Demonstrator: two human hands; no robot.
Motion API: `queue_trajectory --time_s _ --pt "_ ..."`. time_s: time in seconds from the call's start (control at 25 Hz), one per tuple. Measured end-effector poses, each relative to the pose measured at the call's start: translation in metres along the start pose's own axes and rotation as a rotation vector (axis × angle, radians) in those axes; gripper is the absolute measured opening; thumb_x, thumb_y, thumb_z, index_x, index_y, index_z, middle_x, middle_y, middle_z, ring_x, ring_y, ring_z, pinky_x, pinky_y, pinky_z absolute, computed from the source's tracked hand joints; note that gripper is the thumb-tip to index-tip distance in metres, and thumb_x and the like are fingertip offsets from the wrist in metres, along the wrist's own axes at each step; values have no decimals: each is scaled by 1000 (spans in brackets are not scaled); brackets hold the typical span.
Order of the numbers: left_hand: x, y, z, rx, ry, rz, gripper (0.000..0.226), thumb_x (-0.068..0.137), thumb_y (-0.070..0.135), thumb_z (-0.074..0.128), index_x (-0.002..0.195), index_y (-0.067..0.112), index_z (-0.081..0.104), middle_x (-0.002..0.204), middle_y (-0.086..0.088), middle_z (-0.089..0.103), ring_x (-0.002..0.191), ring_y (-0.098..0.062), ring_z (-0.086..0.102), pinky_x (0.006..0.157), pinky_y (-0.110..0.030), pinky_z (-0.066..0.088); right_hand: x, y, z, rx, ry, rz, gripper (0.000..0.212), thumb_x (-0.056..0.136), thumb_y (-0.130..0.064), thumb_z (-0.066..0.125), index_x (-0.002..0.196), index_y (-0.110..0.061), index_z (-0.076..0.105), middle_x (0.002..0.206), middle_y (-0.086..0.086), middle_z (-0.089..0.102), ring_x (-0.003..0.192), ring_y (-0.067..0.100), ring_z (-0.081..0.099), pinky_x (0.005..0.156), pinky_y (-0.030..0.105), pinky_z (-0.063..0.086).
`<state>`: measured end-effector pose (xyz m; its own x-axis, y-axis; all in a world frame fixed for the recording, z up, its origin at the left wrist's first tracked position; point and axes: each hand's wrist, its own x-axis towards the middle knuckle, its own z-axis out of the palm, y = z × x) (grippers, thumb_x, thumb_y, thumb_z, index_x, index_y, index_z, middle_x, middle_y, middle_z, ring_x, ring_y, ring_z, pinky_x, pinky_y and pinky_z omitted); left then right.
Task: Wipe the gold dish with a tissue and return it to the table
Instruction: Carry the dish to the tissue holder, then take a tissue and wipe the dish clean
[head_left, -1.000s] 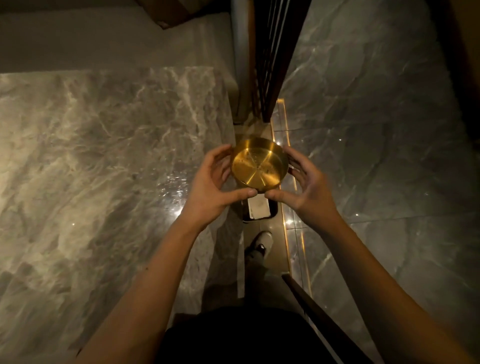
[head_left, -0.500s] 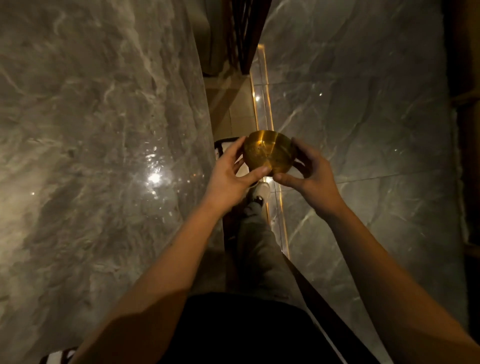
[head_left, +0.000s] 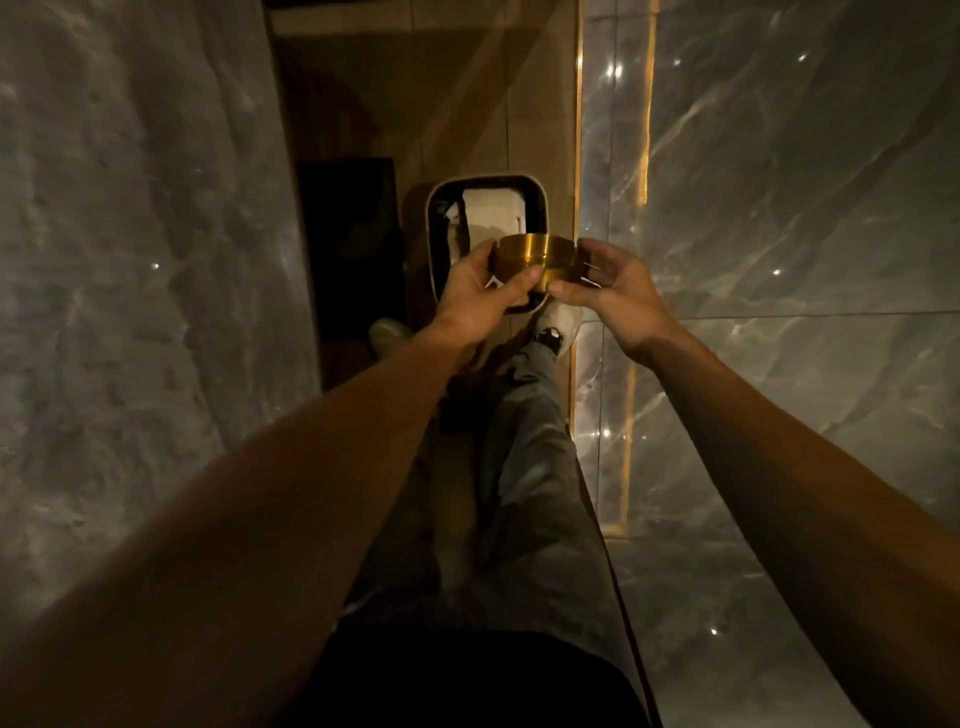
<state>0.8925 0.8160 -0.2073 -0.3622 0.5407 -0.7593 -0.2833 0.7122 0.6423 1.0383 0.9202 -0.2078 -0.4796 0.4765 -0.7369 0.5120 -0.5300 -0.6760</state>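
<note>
The gold dish is round, shiny metal with notches in its rim. It is held in the air, tipped so that I see only its outer side wall, directly above a small bin on the floor. My left hand grips its left side with thumb and fingers. My right hand pinches its right side, fingers spread. No tissue is in either hand.
The bin has a dark liner and white paper scraps inside. A grey marble table fills the left. Polished marble floor with a glowing gold strip lies to the right. My legs and shoes stand below the dish.
The dish has gone from facing up at me to tipped over above the bin. My view has dropped toward the floor, and both hands have lowered with the dish.
</note>
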Motion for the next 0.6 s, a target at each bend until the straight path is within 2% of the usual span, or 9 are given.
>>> queue_trajectory --time_s 0.12,0.2,0.28,0.32,0.4,0.44,0.52,0.6 --pt "37 -27 4 -33 63 -73 27 86 16 74 112 14 66 111 -4 70 112 -22 66 104 -40 52 41 35 0 40 -23 28 38 77 -7 78 112 -13 63 107 -1 69 102 11 66 96 31 52" --pt "56 -42 9 -80 105 -142 26 89 17 72 113 10 67 106 -1 70 104 -18 67 103 -39 53 65 56 2 46 -53 52 40 77 -12 78 114 -7 63 112 7 69 106 18 66 99 34 51" --pt "68 -55 12 -88 150 -196 33 90 22 70 119 7 66 105 0 69 96 -12 66 91 -30 56 84 72 8 69 -58 75 55 75 -20 81 122 -3 58 120 13 67 112 24 65 101 36 51" --pt "73 -61 11 -77 166 -219 36 90 26 70 120 8 65 102 4 69 91 -7 64 82 -23 55 92 79 11 71 -56 88 59 75 -22 81 124 -1 55 121 12 66 112 23 64 98 32 52" --pt "86 -75 11 -62 200 -257 33 90 30 69 118 13 64 94 12 64 84 2 58 71 -15 47 105 89 20 68 -45 120 49 80 -17 77 120 -4 53 114 5 64 104 15 63 84 18 51" --pt "92 -81 10 -57 212 -276 33 91 32 68 119 16 62 95 13 62 84 2 57 72 -16 45 111 93 25 76 -32 127 45 81 -16 76 118 -6 52 111 4 63 101 12 62 80 16 51" --pt "102 -92 5 -69 249 -325 49 88 39 70 129 14 57 109 6 61 95 -7 58 78 -22 44 124 104 36 105 18 125 44 80 -18 77 115 -7 53 116 9 65 105 17 65 84 21 53" --pt "113 -97 1 -84 307 -366 49 85 43 72 123 15 59 115 0 62 104 -16 60 70 -21 46 134 110 46 131 53 110 47 79 -22 78 115 -6 53 121 14 64 110 22 65 89 27 55"
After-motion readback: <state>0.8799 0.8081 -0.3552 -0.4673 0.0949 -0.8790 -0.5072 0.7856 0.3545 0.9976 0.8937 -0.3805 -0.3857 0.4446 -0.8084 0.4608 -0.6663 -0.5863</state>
